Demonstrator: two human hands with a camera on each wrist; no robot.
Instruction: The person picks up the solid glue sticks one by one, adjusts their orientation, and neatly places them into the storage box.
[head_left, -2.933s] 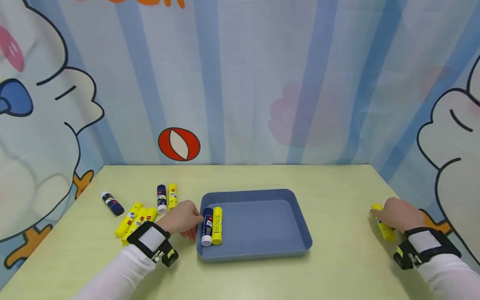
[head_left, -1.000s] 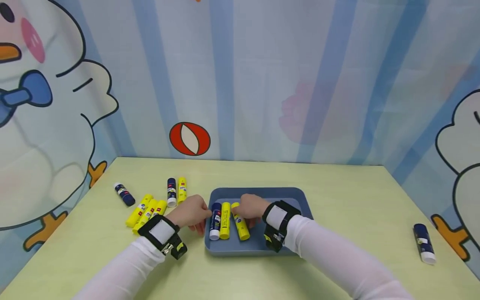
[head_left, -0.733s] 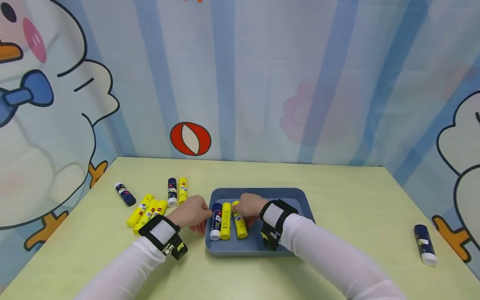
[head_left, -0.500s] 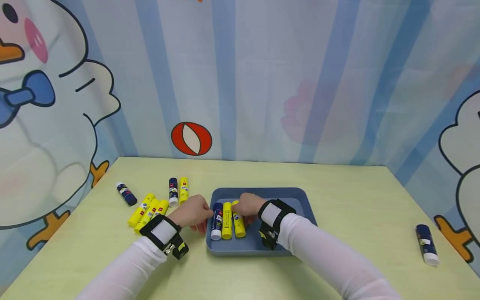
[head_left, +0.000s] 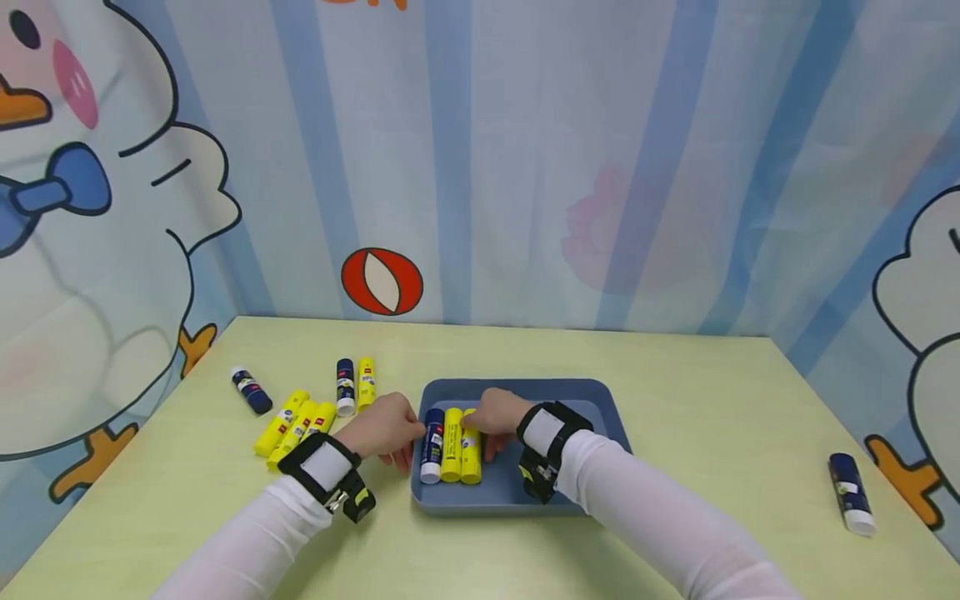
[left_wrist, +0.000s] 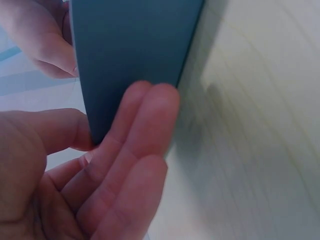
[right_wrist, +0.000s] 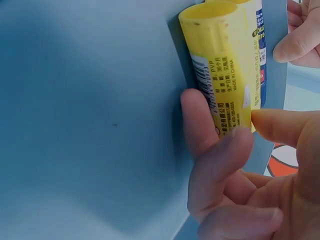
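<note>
A blue-grey tray lies on the table, its outer wall filling the upper left wrist view. My left hand pinches the tray's left rim, thumb on top and fingers against the outside. Inside the tray my right hand grips the upper end of a yellow glue stick between thumb and fingers. That stick lies alongside another yellow glue stick, which has a navy glue stick on its left by the tray wall. White ends of the navy stick point toward me.
Left of the tray lie several yellow glue sticks, partly behind my left wrist, plus a navy one. Further back, a navy stick sits beside a yellow one. Another navy stick lies far right. A printed curtain hangs behind.
My right hand has brought the yellow glue stick from the far right into the tray, then slid it left and straightened it against its neighbour. The left hand stays on the rim.
</note>
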